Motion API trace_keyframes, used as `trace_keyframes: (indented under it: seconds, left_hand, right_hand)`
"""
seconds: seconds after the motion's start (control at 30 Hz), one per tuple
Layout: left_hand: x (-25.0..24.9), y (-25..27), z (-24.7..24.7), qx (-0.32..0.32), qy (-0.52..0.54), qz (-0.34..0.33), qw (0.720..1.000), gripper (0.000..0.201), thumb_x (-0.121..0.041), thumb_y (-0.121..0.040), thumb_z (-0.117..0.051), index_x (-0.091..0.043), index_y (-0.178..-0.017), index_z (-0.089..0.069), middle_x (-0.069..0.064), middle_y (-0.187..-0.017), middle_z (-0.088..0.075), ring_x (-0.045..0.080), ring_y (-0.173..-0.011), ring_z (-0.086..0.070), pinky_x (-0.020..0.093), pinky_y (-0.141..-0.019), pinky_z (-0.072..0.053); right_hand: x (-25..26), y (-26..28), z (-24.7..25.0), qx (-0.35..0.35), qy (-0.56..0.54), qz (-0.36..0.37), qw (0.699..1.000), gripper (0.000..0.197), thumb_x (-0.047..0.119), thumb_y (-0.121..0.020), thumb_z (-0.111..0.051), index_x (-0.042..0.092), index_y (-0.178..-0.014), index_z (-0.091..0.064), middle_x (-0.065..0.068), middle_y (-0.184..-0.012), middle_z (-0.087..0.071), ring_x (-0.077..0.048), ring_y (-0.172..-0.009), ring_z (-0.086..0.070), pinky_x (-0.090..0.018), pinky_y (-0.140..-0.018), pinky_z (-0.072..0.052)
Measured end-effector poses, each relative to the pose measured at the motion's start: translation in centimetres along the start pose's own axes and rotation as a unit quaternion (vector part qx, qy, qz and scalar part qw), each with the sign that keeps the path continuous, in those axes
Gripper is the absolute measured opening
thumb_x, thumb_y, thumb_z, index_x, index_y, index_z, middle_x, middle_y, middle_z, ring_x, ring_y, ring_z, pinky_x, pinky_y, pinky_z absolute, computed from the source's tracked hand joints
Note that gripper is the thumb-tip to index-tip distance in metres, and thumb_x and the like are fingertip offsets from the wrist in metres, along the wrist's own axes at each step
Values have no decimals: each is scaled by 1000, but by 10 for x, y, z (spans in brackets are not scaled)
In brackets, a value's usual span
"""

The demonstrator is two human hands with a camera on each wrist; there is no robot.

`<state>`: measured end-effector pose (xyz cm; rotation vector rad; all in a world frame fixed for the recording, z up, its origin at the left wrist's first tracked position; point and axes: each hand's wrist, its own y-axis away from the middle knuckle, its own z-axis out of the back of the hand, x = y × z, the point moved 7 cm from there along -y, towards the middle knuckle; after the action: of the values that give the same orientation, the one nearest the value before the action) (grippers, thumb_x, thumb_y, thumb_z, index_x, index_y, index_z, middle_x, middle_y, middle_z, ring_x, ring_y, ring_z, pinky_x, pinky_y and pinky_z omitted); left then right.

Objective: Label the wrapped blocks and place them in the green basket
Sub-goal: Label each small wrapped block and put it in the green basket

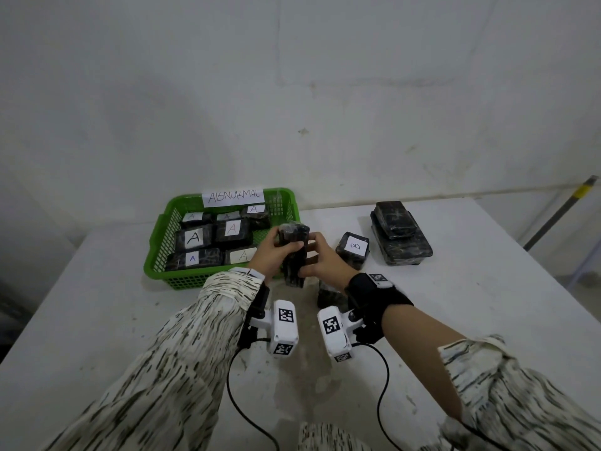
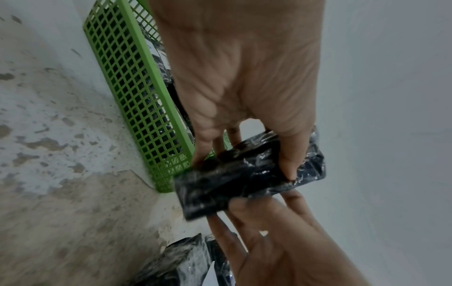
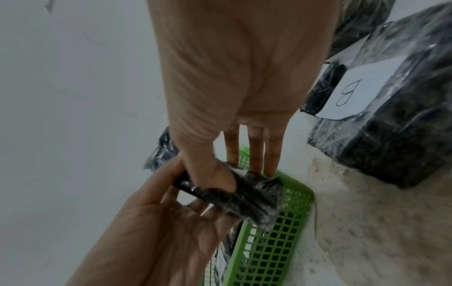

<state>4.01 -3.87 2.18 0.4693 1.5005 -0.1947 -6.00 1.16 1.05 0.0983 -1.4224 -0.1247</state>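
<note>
An unlabelled black wrapped block stands on end above the table, just right of the green basket. My left hand grips its upper part, fingers behind and thumb in front. From the other side my right hand pinches it between thumb and fingers. The left wrist view shows the block held beside the basket's mesh wall. In the right wrist view the block sits over the basket corner. Several blocks with "A" labels lie in the basket.
A block labelled "B" sits right of my hands, and another wrapped block lies under my right wrist. A stack of wrapped blocks stands at the back right. A paper sign hangs on the basket's far rim.
</note>
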Motion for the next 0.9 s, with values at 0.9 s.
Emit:
trace_keyframes:
  seconds: [0.9]
  left_hand:
    - [-2,-1,-1,33,41,-81,995,50,-7,-84,-64,-31,-122,-42,17,-132,-48,38,-120,-51,56,-96,-45]
  right_hand:
    - [33,6,20,-83,-62,10,995,34,41,-99,-42,12,-111,-54,6,-94,-59,-6,-79,-54,-5,-63,-43]
